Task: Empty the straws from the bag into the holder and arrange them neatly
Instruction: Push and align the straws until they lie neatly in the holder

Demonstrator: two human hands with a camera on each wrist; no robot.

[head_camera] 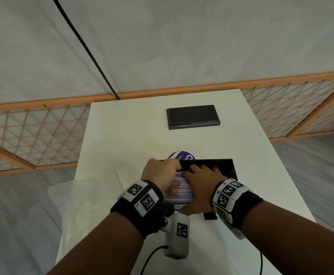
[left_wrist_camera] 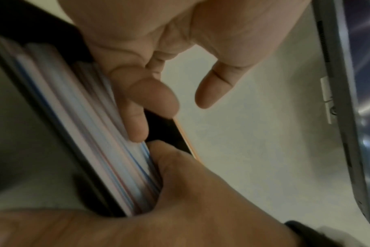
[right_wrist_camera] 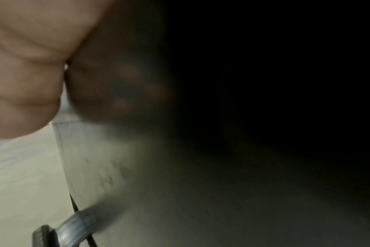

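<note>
A bundle of white straws (head_camera: 179,188) with thin coloured stripes lies in a black holder (head_camera: 217,165) on the white table (head_camera: 122,135). My left hand (head_camera: 162,173) is at the bundle's left end; in the left wrist view its bent fingers (left_wrist_camera: 137,107) press on the straws (left_wrist_camera: 91,130) while the thumb stands off them. My right hand (head_camera: 200,176) lies flat over the bundle's right part, and its edge (left_wrist_camera: 186,180) pushes against the straws. An empty-looking clear plastic bag (head_camera: 79,189) lies to the left. The right wrist view is mostly dark.
A black rectangular tray (head_camera: 193,117) sits further back on the table. A purple round lid or tub (head_camera: 182,155) shows just behind the holder. A wooden lattice frame (head_camera: 33,135) runs behind the table. Cables hang off the near edge.
</note>
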